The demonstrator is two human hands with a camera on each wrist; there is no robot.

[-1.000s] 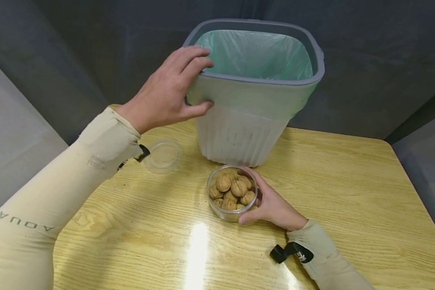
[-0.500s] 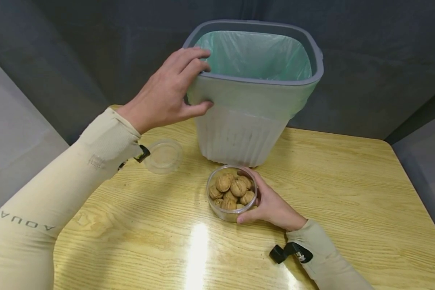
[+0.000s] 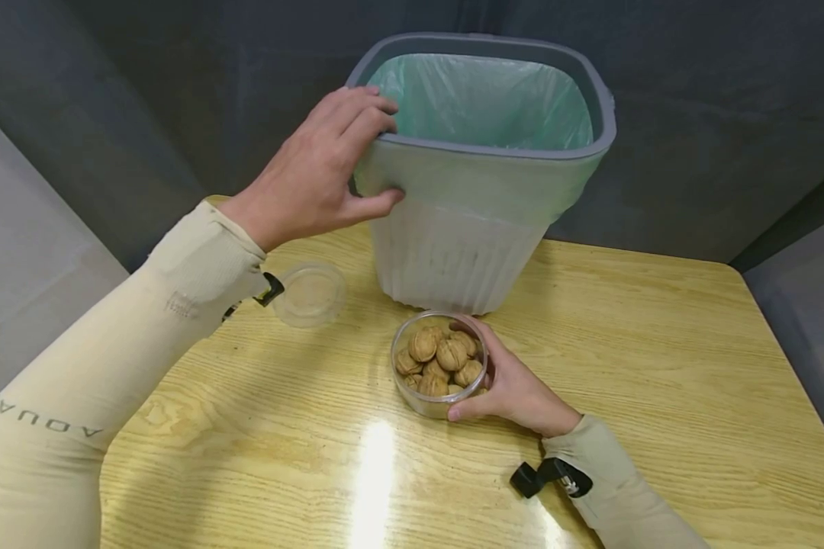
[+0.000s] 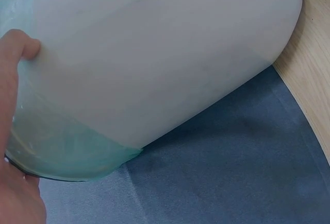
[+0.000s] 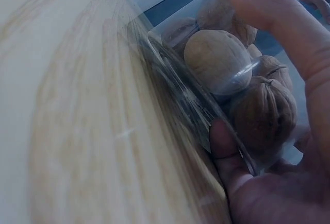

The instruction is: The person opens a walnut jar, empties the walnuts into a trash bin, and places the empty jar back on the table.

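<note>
A grey waste bin (image 3: 467, 229) lined with a green bag (image 3: 484, 99) stands at the back of the wooden table (image 3: 659, 366). My left hand (image 3: 316, 171) grips its near left rim, fingers over the edge and thumb on the outer wall; the left wrist view shows the bin wall (image 4: 154, 54) close up with my thumb (image 4: 18, 49) on it. A clear round container (image 3: 439, 374) holding several walnuts (image 3: 442, 358) sits in front of the bin. My right hand (image 3: 511, 385) is curled round its right side, and through the clear wall I see the walnuts (image 5: 216, 59).
A clear round lid (image 3: 309, 293) lies flat on the table left of the container, near my left forearm. Dark fabric walls close in behind the table. Bare wood stretches to the right and toward the front edge.
Almost nothing differs: both hands keep their holds, and the view has shifted only slightly.
</note>
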